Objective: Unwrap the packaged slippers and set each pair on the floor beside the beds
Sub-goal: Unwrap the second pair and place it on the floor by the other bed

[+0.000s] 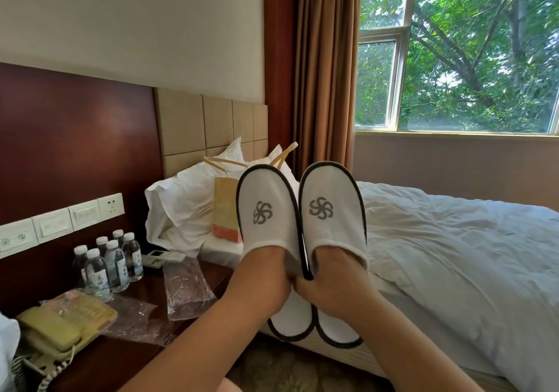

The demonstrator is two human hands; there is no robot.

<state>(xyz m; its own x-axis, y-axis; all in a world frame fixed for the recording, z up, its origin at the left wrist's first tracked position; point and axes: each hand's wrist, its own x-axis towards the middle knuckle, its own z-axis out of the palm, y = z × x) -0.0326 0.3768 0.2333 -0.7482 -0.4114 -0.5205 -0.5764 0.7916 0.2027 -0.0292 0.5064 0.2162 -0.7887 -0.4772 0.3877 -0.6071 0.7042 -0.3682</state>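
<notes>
Two white slippers with dark trim and a grey pinwheel logo are held up side by side, toes pointing upward, in front of the bed. My left hand (266, 273) is slid inside the left slipper (266, 210). My right hand (335, 276) is inside the right slipper (331, 207). The slippers' heels hang below my wrists. Empty clear plastic wrappers (186, 285) lie on the nightstand to the left.
A dark wood nightstand (133, 358) holds several water bottles (106, 264), a beige telephone (57, 328) and a remote. A paper gift bag (225, 207) leans on the pillows. The white-covered bed (453, 258) fills the right; patterned carpet (290, 367) shows below.
</notes>
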